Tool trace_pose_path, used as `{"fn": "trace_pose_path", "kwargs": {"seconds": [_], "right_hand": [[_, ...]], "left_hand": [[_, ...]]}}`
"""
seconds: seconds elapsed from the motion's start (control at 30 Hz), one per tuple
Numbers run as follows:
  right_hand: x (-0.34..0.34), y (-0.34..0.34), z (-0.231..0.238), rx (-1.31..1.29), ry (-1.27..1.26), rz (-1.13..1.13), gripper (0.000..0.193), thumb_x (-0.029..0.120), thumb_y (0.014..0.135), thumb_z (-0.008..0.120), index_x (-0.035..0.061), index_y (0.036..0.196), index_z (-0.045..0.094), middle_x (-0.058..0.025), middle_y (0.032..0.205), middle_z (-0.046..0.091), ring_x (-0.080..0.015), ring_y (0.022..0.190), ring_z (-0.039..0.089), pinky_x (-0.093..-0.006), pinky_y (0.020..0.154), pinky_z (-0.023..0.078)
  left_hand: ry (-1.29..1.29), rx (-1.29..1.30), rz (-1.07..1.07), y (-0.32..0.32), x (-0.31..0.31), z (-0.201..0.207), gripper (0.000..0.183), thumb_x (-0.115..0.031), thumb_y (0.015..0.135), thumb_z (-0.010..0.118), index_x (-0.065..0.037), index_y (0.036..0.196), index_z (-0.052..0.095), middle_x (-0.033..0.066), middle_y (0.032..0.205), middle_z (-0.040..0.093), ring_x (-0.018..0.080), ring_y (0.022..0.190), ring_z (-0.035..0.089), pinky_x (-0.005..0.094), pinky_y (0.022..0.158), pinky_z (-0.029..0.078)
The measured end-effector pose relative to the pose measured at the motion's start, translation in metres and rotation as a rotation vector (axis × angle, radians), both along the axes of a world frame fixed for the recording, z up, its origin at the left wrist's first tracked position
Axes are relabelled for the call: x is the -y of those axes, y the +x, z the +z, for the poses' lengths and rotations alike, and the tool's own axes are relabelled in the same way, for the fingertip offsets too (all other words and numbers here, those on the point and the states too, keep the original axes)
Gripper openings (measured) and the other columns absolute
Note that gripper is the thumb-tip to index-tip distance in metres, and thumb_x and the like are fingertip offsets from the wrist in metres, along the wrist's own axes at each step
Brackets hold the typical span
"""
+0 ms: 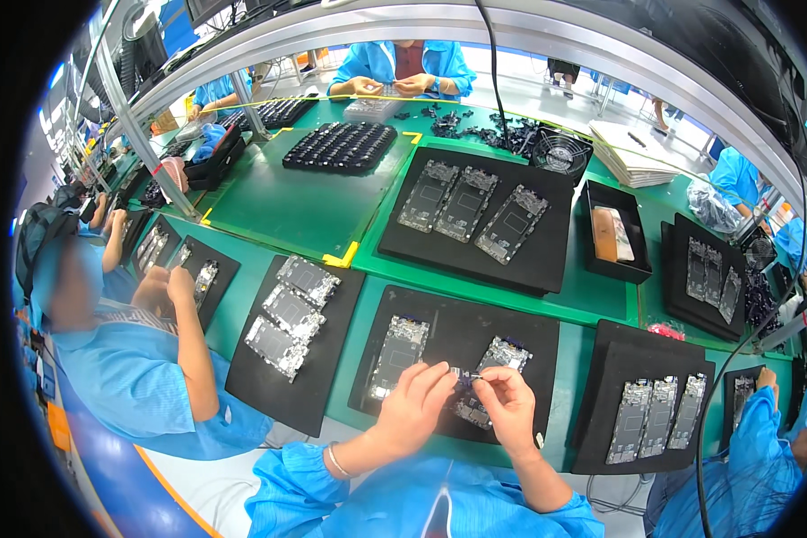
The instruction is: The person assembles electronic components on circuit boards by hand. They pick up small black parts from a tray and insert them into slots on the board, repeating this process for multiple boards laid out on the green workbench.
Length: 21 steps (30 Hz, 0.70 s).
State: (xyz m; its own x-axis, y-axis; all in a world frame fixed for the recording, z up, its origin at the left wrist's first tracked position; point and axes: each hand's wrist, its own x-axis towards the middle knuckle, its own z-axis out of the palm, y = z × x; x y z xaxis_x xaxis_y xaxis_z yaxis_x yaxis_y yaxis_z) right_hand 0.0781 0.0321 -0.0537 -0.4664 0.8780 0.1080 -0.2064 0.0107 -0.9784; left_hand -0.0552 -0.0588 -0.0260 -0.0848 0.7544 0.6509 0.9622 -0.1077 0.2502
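Observation:
Both my hands are raised over a black mat (453, 314), fingertips pinched close together. Between them is a small dark part (464, 382) with a light end, too small to identify. My left hand (414, 405) is closed on one side of it, and my right hand (509, 405) grips the other side. Just beneath them a circuit board (506, 355) lies on the mat, partly covered by my fingers. A second circuit board (398, 348) lies to the left on the same mat, its lower end near my left hand.
Left stands another mat with several circuit boards (289, 309); beyond it a co-worker (143, 359) is working. More boards (657, 417) lie right. Ahead are a stacked mat with boards (462, 206), a black box (617, 260), a fan (560, 152) and a black parts tray (341, 146). A cable (704, 430) hangs at right.

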Motion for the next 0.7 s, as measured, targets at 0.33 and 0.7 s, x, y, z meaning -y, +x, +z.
{"fn": "trace_pose_path", "kwargs": {"seconds": [0.33,0.7], "right_hand": [[0.001,0.003,0.008,0.154,0.146,0.038,0.013,-0.001,0.083,0.064,0.0009,0.094,0.058,-0.0049,0.093,0.060,-0.0093,0.083,0.059,-0.0222,0.075,0.048],[0.002,0.013,0.042,0.449,0.347,0.030,0.019,0.006,0.077,0.072,0.0023,0.089,0.058,-0.0083,0.086,0.064,-0.0167,0.078,0.065,-0.0275,0.067,0.052]], "left_hand": [[-0.009,-0.005,0.012,0.000,0.004,0.001,0.047,-0.005,0.070,0.074,-0.007,0.112,0.053,0.0111,0.110,0.054,0.0325,0.092,0.055,0.0371,0.073,0.051],[-0.020,-0.018,-0.016,0.003,0.009,0.002,0.046,-0.005,0.069,0.074,-0.006,0.110,0.054,0.0106,0.110,0.054,0.0315,0.094,0.055,0.0362,0.072,0.052]]}}
